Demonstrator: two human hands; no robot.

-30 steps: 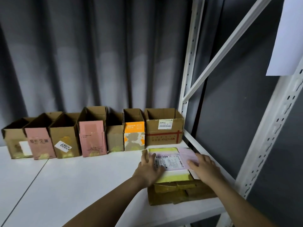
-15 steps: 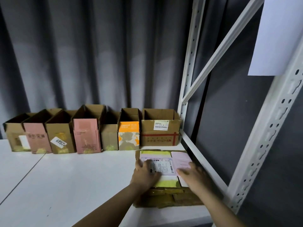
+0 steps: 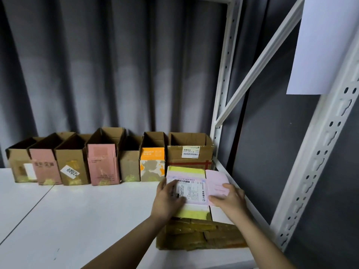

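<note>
The parcel [image 3: 186,210] lies at the right front end of the white shelf [image 3: 77,220], on top of a brown carton [image 3: 204,235] whose near side comes close to the shelf's front edge. Its right side runs just beside the shelf's rail, near the perforated white upright [image 3: 318,162]. To the left the shelf board is bare and wide, crossed by one thin seam [image 3: 25,210]. Behind the parcel, the labelled box [image 3: 190,152] stands very close to it.

The left hand [image 3: 168,199] lies flat on the shipping label [image 3: 194,191], fingers straight, thumb along the parcel's left edge: a grip spread apart, pressing and clamped on nothing. The right hand [image 3: 229,199] rests its straight fingers on the pink flap [image 3: 216,181], its grip likewise loose and apart.

The parcel top is smooth white card with bands of glossy yellow tape at its far and near ends. The label is thin printed paper with a barcode. The carton below is wrapped in wrinkled yellowish tape. A grey pleated curtain [image 3: 116,74] hangs behind, a white diagonal brace [image 3: 262,63] crosses the rack, and a plain paper sheet [image 3: 326,45] hangs on the upright.

Seven open boxes stand in a row along the back, among them a pink box [image 3: 103,166] and an orange-topped box [image 3: 152,164]. Their flaps stand up, and their insides are too dark to tell what they hold.
</note>
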